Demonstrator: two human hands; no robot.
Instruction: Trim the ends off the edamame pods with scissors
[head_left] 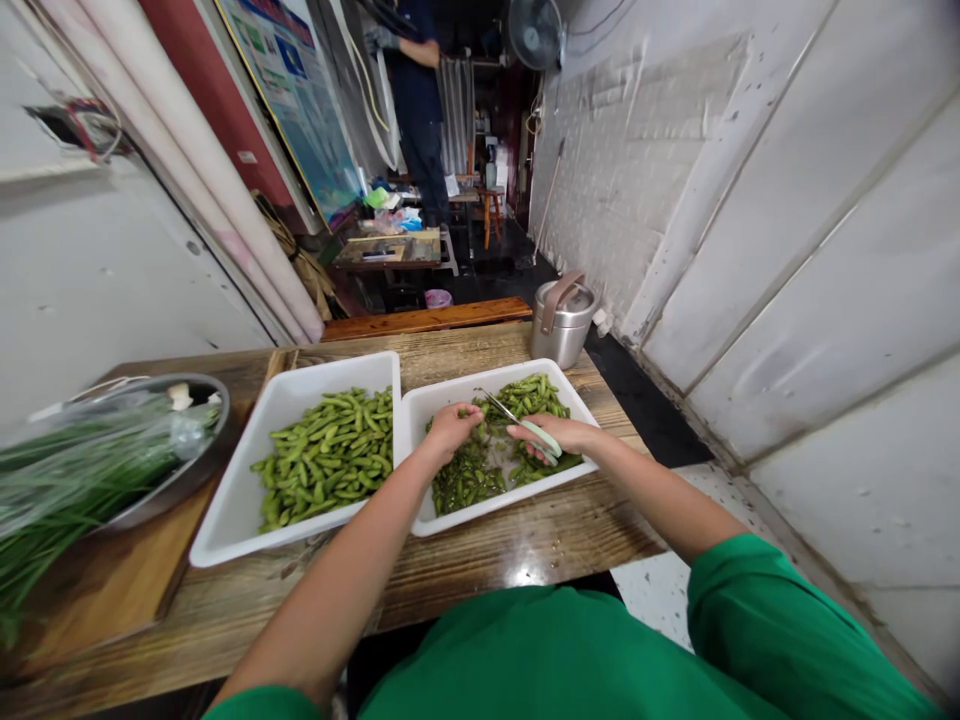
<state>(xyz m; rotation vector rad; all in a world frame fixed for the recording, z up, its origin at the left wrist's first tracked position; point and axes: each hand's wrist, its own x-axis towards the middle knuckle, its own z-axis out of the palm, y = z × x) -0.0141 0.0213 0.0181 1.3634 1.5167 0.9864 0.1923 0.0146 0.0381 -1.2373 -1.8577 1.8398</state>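
My right hand (pixel 556 436) is closed around a pair of scissors with pale green handles (pixel 546 440). Their metal blades (pixel 498 405) point up and left over the right white tray (pixel 425 515). Just left of the blades, my left hand (pixel 454 430) makes a pinch; whatever its fingertips hold is too small to make out. Beneath both hands, wet edamame pods (pixel 466 478) lie in shallow murky water in that tray. The left white tray (pixel 225 520) stands beside it with a heap of edamame pods (pixel 330 455).
A steel bowl (pixel 217 440) and bagged long green stalks (pixel 112 470) occupy the left, by a wooden board (pixel 142 590). Behind the right tray stands a lidded metal pail (pixel 564 325). The wooden table (pixel 480 570) meets a narrow passage, where another person (pixel 420 110) stands farther back.
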